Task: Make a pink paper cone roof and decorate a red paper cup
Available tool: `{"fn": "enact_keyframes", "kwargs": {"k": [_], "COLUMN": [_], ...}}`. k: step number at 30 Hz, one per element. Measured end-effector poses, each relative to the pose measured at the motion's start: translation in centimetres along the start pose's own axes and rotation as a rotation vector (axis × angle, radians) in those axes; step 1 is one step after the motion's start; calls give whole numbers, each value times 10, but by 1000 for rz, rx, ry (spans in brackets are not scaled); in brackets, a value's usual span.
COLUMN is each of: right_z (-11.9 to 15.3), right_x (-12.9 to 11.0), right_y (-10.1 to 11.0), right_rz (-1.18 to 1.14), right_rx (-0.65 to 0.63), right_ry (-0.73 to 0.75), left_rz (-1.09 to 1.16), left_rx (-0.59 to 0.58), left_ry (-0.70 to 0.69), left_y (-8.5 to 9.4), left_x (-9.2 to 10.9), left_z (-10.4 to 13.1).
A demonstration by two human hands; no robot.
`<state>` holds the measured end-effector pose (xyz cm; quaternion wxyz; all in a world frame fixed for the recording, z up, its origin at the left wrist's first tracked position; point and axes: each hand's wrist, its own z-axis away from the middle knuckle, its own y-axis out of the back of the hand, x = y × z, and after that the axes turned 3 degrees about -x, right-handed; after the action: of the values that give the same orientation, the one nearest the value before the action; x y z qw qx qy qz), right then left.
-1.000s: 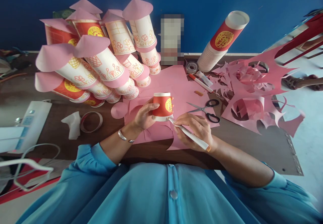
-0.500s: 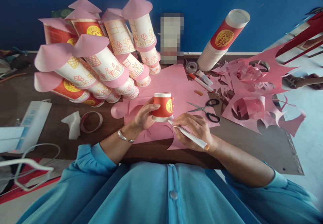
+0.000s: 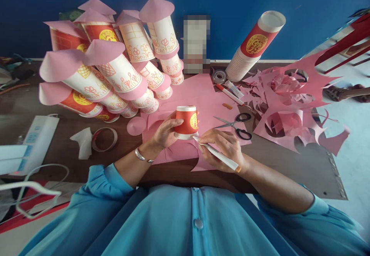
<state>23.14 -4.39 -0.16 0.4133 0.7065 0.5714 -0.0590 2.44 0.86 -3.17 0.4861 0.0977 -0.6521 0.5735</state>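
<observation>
My left hand (image 3: pixel 167 132) is closed round a red and white paper cup (image 3: pixel 185 120) with a yellow emblem. The cup is upside down, its white rim facing me. My right hand (image 3: pixel 221 148) grips a white marker (image 3: pixel 221 158) with an orange end, and the marker's tip meets the lower right of the rim. Just beyond that hand lie open scissors (image 3: pixel 234 125) with black handles. Pink paper (image 3: pixel 196 90) is spread beneath both hands. A small pink paper cone (image 3: pixel 137 126) sits left of the cup.
Several decorated cups with pink cone roofs (image 3: pixel 105 52) are stacked at left. A tall stack of cups (image 3: pixel 244 63) stands at back right. Pink paper scraps (image 3: pixel 289 113) cover the right side. Tape rolls (image 3: pixel 104 139) and an orange marker (image 3: pixel 230 94) lie on the table.
Almost nothing differs. My right hand and the marker have shifted very slightly at the cup's rim; my left hand and the cup keep their place.
</observation>
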Motion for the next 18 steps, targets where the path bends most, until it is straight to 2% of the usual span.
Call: {"fn": "enact_keyframes", "kwargs": {"k": [18], "right_z": [1], "right_x": [2], "right_y": [-2], "right_rz": [21], "right_rx": [2], "right_ry": [-5], "left_rz": [0], "left_rx": [-20], "left_ry": [3], "left_y": [0], "left_x": [0], "left_z": [0]}}
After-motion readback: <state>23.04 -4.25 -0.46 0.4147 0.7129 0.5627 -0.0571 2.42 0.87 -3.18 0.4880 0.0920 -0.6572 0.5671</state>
